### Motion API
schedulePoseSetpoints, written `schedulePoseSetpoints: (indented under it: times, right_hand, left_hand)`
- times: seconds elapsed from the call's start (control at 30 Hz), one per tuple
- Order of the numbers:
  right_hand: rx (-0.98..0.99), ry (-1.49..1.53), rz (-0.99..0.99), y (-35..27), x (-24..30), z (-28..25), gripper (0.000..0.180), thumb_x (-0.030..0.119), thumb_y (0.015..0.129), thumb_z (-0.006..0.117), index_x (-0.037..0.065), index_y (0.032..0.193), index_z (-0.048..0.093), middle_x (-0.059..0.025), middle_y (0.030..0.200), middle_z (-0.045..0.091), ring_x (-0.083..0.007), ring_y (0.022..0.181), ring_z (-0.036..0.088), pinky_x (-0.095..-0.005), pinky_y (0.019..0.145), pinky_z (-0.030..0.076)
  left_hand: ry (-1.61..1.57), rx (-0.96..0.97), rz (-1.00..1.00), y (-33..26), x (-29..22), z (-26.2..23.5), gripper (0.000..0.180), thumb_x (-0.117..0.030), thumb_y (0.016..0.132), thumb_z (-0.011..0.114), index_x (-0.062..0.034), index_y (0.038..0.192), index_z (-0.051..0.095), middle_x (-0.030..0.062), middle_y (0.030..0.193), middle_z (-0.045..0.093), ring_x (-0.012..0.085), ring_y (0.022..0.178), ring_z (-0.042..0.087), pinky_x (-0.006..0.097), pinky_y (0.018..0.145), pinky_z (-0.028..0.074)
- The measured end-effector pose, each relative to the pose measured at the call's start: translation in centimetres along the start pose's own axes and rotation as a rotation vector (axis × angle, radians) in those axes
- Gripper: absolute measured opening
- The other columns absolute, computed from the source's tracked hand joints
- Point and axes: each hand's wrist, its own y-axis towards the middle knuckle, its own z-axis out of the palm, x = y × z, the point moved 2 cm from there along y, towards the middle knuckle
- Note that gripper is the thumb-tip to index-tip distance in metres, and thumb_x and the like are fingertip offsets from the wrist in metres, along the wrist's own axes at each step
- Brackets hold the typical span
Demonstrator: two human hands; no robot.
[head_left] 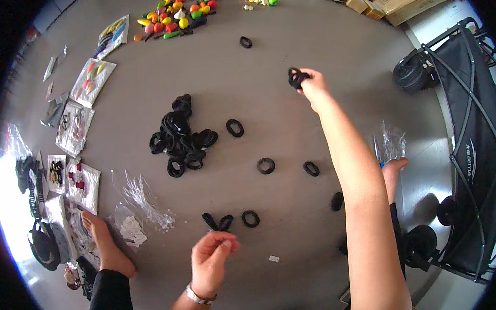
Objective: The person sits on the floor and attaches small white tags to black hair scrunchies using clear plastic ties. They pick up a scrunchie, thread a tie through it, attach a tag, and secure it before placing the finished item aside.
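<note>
My right hand reaches far out over the grey floor, its fingers closed around a small bunch of black hair ties. Near the front, my left hand has thumb and fingers pinched together; whether anything is between them I cannot make out. Just beyond its fingers are two black hair ties, and another hair tie lies to their right. A pile of black hair ties sits left of the middle. Single ties, such as one ring, lie scattered between the pile and my right arm.
Colourful toy fruit and vegetables lie at the far left. Silver packets line the left side, with thin white strands near my left foot. A folded black wagon stands at right. Cardboard boxes are at the back.
</note>
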Motion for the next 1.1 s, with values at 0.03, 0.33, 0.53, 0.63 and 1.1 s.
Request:
schedulePoseSetpoints:
  times: [0.03, 0.33, 0.53, 0.63, 1.1]
  right_hand:
    - [-0.042, 0.006, 0.029, 1.0, -0.1, -0.1, 0.019, 0.008, 0.081, 0.056, 0.006, 0.099, 0.061, -0.0021, 0.078, 0.059, -0.0061, 0.063, 0.051, -0.0203, 0.052, 0.041]
    - [0.122, -0.619, -0.603, 7.6, 3.1, 9.0, 0.027, 0.024, 0.082, 0.054, 0.007, 0.103, 0.06, -0.0111, 0.13, 0.042, -0.0275, 0.113, 0.047, -0.0309, 0.093, 0.037]
    - [-0.148, -0.834, -0.758, 4.7, 3.4, 11.2, 0.015, 0.011, 0.07, 0.058, 0.013, 0.081, 0.067, -0.0102, 0.089, 0.062, -0.0297, 0.086, 0.058, -0.0371, 0.075, 0.047]
    - [0.112, 0.064, -0.329, -0.8, 3.7, 9.1, 0.013, -0.002, 0.072, 0.057, 0.003, 0.083, 0.064, -0.0042, 0.072, 0.062, -0.0113, 0.066, 0.056, -0.0241, 0.06, 0.044]
    - [0.874, 0.306, -0.147, -32.4, 13.5, -2.9, 0.012, 0.002, 0.074, 0.063, 0.004, 0.083, 0.055, -0.0048, 0.084, 0.058, -0.0113, 0.079, 0.055, -0.022, 0.072, 0.043]
  left_hand:
    - [0.018, 0.02, 0.044, 0.8, -0.9, 0.0, 0.012, 0.0, 0.084, 0.047, 0.0031, 0.09, 0.057, 0.0072, 0.079, 0.06, 0.0114, 0.072, 0.054, 0.023, 0.069, 0.043]
    - [0.071, -0.09, 0.433, 4.5, -8.4, -3.5, 0.014, 0.001, 0.076, 0.044, 0.0052, 0.084, 0.054, 0.0109, 0.076, 0.055, 0.0157, 0.069, 0.051, 0.025, 0.065, 0.041]
    - [0.01, -0.216, 0.327, 3.7, -6.9, -6.6, 0.011, -0.001, 0.078, 0.048, 0.0041, 0.084, 0.054, 0.0091, 0.076, 0.055, 0.0152, 0.069, 0.052, 0.025, 0.065, 0.041]
    - [0.019, -0.165, 0.35, 2.7, -6.8, -6.0, 0.01, 0.0, 0.079, 0.049, 0.0034, 0.087, 0.055, 0.0075, 0.076, 0.057, 0.0136, 0.071, 0.053, 0.024, 0.066, 0.042]
    - [0.023, 0.446, 0.604, -4.4, -10.7, 4.1, 0.024, 0.005, 0.079, 0.057, 0.0042, 0.102, 0.053, 0.0108, 0.097, 0.056, 0.0115, 0.074, 0.058, 0.022, 0.066, 0.049]
